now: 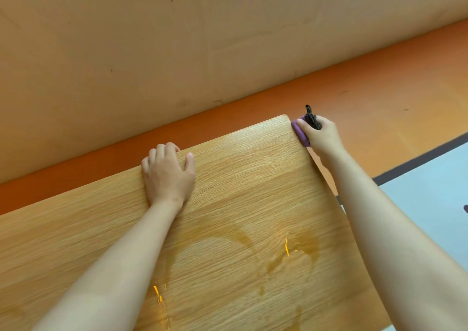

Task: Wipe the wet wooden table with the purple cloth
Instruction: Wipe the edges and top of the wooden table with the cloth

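Left hand palm down, fingers curled over the far edge of the wooden desk. Right hand gripping the bunched purple cloth against the desk's far right corner, a small dark object also in its fingers. Wet streaks nearer the viewer.

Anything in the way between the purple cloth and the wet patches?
Nothing visible. The right hand grips the purple cloth at the table corner; only bare wood lies between it and the wet patches. The left hand holds the far edge.
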{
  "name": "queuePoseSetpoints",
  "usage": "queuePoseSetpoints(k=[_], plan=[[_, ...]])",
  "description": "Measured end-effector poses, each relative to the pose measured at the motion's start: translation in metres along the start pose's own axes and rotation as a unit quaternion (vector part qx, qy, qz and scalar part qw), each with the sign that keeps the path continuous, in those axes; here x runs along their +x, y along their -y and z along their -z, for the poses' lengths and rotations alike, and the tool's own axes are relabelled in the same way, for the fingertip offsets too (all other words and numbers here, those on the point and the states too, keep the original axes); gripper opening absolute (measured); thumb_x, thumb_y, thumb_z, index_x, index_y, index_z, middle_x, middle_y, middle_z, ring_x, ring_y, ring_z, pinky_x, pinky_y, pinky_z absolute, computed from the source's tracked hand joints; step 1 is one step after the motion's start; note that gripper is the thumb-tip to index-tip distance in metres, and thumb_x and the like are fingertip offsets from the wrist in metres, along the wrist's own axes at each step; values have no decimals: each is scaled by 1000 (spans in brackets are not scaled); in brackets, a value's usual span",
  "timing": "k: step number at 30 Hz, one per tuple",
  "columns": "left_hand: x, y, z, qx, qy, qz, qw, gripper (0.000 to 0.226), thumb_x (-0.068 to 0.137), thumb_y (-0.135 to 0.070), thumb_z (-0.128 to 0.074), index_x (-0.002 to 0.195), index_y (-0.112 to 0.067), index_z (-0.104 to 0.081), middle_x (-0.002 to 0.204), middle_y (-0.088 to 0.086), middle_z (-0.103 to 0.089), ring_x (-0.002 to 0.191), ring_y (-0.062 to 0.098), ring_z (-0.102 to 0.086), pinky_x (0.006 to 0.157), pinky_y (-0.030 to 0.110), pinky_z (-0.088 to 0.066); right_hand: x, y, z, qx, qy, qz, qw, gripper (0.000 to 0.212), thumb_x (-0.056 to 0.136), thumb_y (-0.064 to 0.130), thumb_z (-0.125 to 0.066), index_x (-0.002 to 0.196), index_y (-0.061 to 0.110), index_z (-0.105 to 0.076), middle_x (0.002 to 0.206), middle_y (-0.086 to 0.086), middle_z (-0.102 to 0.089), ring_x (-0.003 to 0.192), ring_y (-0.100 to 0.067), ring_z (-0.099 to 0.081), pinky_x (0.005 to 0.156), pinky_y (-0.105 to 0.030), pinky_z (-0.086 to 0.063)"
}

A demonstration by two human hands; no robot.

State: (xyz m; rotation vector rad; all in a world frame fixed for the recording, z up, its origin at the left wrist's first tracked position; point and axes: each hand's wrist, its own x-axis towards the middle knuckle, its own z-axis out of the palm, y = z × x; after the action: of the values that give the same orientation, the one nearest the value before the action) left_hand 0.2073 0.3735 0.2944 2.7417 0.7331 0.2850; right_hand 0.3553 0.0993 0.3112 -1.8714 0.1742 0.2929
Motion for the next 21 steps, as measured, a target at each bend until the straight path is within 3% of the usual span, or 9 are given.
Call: queuePoseSetpoints(k=[5, 15, 21], plan=[[1, 0, -1, 3, 2, -1, 1000, 29, 92, -40, -45, 100, -14, -56, 99, 2, -57, 96, 23, -48, 91, 39, -34, 21, 5, -8, -13, 9, 16, 1000, 13, 90, 28, -63, 95, 15, -65, 74, 7, -59, 69, -7, -52, 65, -22, -42], [0, -1, 1, 8, 7, -5, 1000, 32, 94, -39, -44, 104, -12, -56, 104, 7, -60, 100, 26, -49, 94, 42, -33, -106, -47, 59, -43, -11, -3, 999, 9, 91, 27, -61, 83, 25, -65, 64, 18, -59, 60, 3, -51, 59, -20, -38], [0, -1, 0, 13, 2, -8, 1000, 33, 94, -40, -45, 104, -11, -57, 105, 7, -60, 102, 27, -49, 94, 43, -34, -98, -48, 58, -48, -20, -13, 999, 10, 87, 32, -64, 81, 24, -66, 62, 14, -59, 64, -9, -53, 64, -28, -40]])
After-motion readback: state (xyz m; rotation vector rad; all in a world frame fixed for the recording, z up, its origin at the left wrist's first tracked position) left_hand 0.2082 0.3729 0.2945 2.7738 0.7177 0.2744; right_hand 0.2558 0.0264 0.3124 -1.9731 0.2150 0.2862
